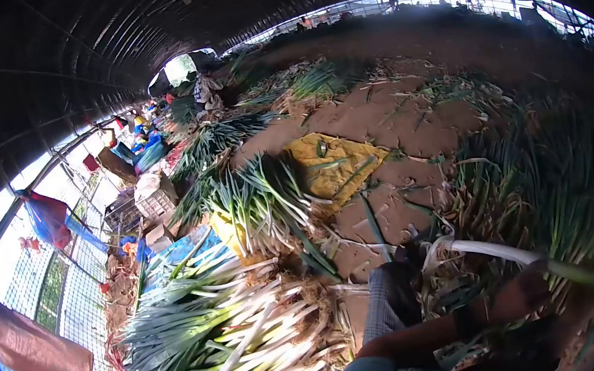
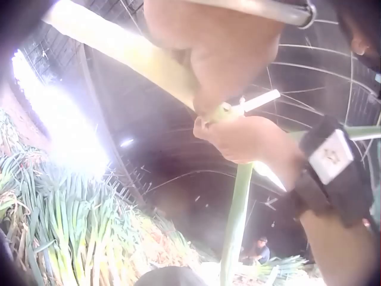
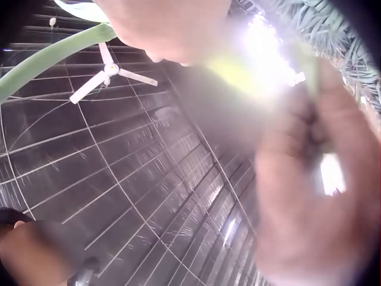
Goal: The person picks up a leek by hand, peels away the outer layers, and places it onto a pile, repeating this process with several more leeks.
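Note:
A single leek [image 1: 496,248], long and white-shanked, stretches across the lower right of the head view. My left hand [image 1: 520,296] grips it toward its green end. Close up in the left wrist view, the left hand [image 2: 214,53] curls round the pale shank, and my right hand [image 2: 253,138], banded at the wrist, pinches at the leek just beside those fingers. Green leaf [image 2: 237,220] hangs below the right hand. In the right wrist view the right hand [image 3: 169,27] is at the top, with a leaf [image 3: 53,56] trailing left; the left hand [image 3: 315,190] is blurred.
Cleaned leeks [image 1: 248,327] lie in a broad pile at lower left, more on yellow sheeting [image 1: 336,165] ahead. Untrimmed leeks [image 1: 574,179] heap up at right. A crate [image 1: 155,202] stands by the mesh side wall [image 1: 31,273]. Another person [image 1: 207,92] sits farther back.

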### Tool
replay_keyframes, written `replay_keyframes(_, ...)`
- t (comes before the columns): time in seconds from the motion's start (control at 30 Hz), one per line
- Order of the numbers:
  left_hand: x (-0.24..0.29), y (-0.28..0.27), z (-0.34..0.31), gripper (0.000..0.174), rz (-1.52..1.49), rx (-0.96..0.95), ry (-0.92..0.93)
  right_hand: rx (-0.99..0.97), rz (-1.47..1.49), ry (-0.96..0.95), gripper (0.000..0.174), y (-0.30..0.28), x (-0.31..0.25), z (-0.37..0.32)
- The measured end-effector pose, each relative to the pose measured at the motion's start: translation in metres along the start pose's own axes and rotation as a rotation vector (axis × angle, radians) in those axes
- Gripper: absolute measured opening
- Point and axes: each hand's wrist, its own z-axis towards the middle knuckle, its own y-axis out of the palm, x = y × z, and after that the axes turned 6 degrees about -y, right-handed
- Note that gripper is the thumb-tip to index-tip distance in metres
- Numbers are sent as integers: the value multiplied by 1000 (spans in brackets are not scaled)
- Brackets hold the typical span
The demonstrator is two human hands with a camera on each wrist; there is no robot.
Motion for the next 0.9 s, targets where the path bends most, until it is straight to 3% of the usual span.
replay_keyframes(0.03, 0, 4, -23, 33, -31, -115, -19, -61, 34, 28, 22, 0, -7, 3)
replay_keyframes(0.07, -2, 6, -47, 32, -61, -230, -36, 47, -202, -30, 22, -4, -10, 6)
replay_keyframes(0.1, -8, 4, -62, 31, -92, -343, -56, 32, -121, -88, 23, -12, -16, 9)
replay_keyframes(0.13, -10, -13, -70, 32, -134, -361, -274, 13, -39, -145, 25, -22, -21, 12)
replay_keyframes(0.2, -37, -56, -98, 35, 192, -536, -262, 101, -401, -195, 31, -29, -38, 13)
replay_keyframes(0.23, -68, -72, -123, 31, 182, -551, -452, 112, -364, -173, 27, -34, -43, 15)
replay_keyframes(0.27, -101, -88, -148, 29, 177, -554, -641, 71, -173, -147, 24, -36, -43, 15)
replay_keyframes(0.3, -115, -118, -148, 26, 370, -599, -628, 5, 101, -99, 22, -37, -47, 16)
replay_keyframes(0.33, -150, -118, -167, 29, 322, -539, -814, -58, 337, -50, 19, -35, -52, 12)
replay_keyframes(0.37, -157, -50, -199, 24, 309, -314, -509, -88, 471, -25, 18, -24, -57, 6)
replay_keyframes(0.4, -146, -130, -132, 19, 476, -682, -863, -133, 533, -33, 17, -12, -60, 3)
replay_keyframes(0.43, -155, -129, -141, 17, 385, -706, -798, 120, 502, -55, 22, 30, -65, -4)
replay_keyframes(0.47, -163, -128, -151, 15, 291, -732, -737, 69, 446, -98, 24, 38, -70, -2)
replay_keyframes(0.53, -154, -149, -125, 18, -191, -780, -743, 33, 485, -154, 27, 48, -77, 5)
replay_keyframes(0.57, -150, -155, -117, 20, -625, -696, -856, 49, 557, -175, 28, 50, -86, 7)
replay_keyframes(0.6, -150, -166, -113, 20, -673, -563, -1004, -32, 566, -111, 25, 23, -92, 10)
replay_keyframes(0.67, -146, -183, -105, 22, -758, -287, -1304, 58, 539, -186, 25, 13, -98, 14)
replay_keyframes(0.7, -127, -185, -75, 33, -730, -77, -1366, 105, 530, -215, 25, 10, -99, 15)
replay_keyframes(0.77, -78, -158, -20, 50, -664, -19, -1110, 98, 509, -137, 15, 7, -95, 18)
replay_keyframes(0.83, -72, -123, -14, 57, -396, -369, -803, 72, 507, -45, 9, 9, -85, 32)
replay_keyframes(0.9, -66, -85, -14, 54, -299, -545, -538, 145, 655, 40, 10, 9, -82, 54)
